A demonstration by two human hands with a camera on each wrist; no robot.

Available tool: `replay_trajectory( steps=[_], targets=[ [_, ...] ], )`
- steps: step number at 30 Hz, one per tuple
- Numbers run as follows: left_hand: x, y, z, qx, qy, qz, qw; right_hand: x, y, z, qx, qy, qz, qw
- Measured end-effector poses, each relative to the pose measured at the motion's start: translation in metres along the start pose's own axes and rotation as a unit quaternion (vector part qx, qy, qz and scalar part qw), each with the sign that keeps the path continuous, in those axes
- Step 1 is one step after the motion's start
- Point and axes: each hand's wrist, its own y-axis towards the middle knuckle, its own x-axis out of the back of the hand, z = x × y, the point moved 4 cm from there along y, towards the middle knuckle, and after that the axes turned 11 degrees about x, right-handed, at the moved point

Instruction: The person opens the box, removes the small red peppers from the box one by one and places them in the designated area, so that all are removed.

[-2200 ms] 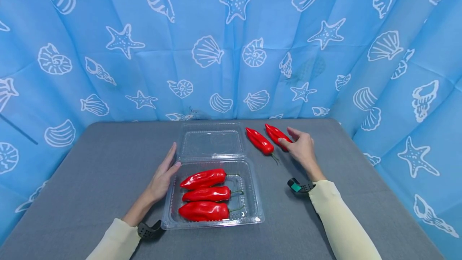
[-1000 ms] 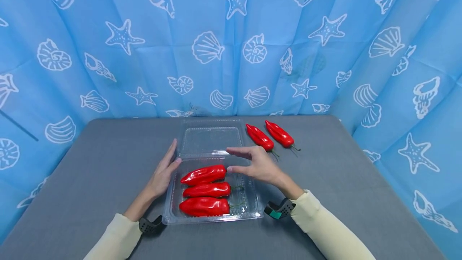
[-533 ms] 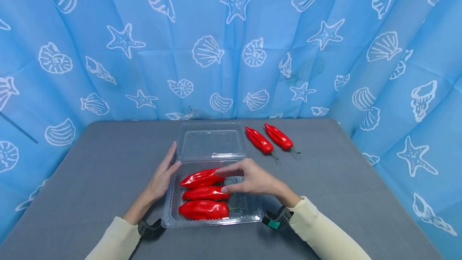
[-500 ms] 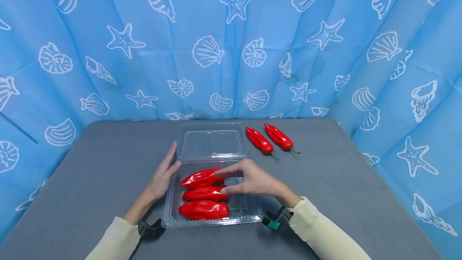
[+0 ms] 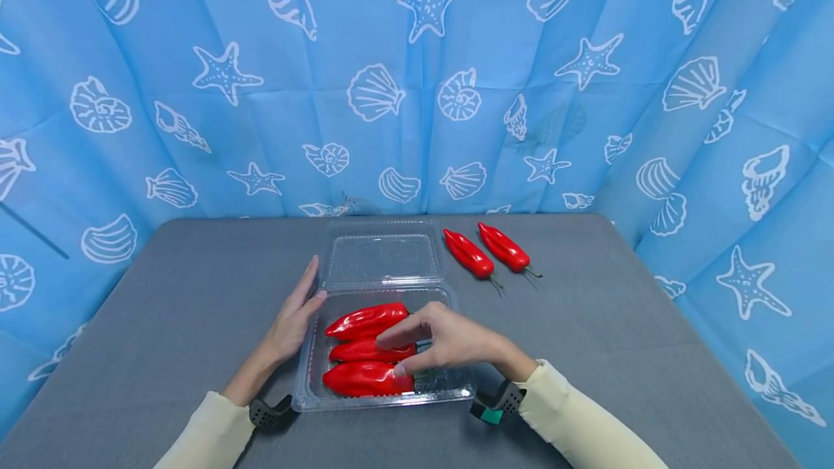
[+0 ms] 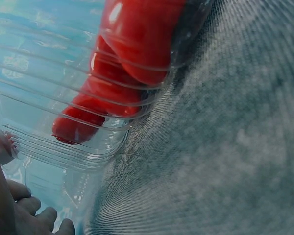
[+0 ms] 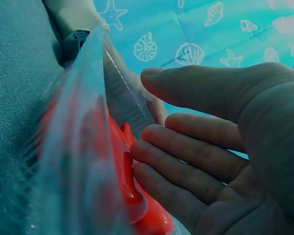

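Can see three glossy red peppers (image 5: 357, 350), creased and tapering, side by side in the clear box (image 5: 384, 403), plus two more peppers (image 5: 468, 254) beside its lid (image 5: 383, 255). Rests left hand (image 5: 291, 320) against the box with straight fingers; poises right hand (image 5: 449, 339) over the peppers with released, loosely bent fingers, cannot tell if touching.

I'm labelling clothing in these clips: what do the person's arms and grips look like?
The left sleeve and right sleeve are long and pale yellow. The left strap and right strap are black with small holes; the right one carries a green patch. The left grip and right grip are ungloved.
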Motion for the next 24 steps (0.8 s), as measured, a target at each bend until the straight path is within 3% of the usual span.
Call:
replay_trajectory(
  steps=[13, 24],
  targets=[
    [0.0002, 0.0006, 0.0002, -0.003, 0.000, 0.000, 1.0000, -0.0014, 0.0013, 0.0035, 0.006, -0.026, -0.002, 0.9996],
    [0.0006, 0.0008, 0.0002, -0.004, 0.003, -0.001, 1.0000, -0.0015, 0.0016, 0.0012, -0.002, -0.070, -0.034, 0.9970]
  ],
)
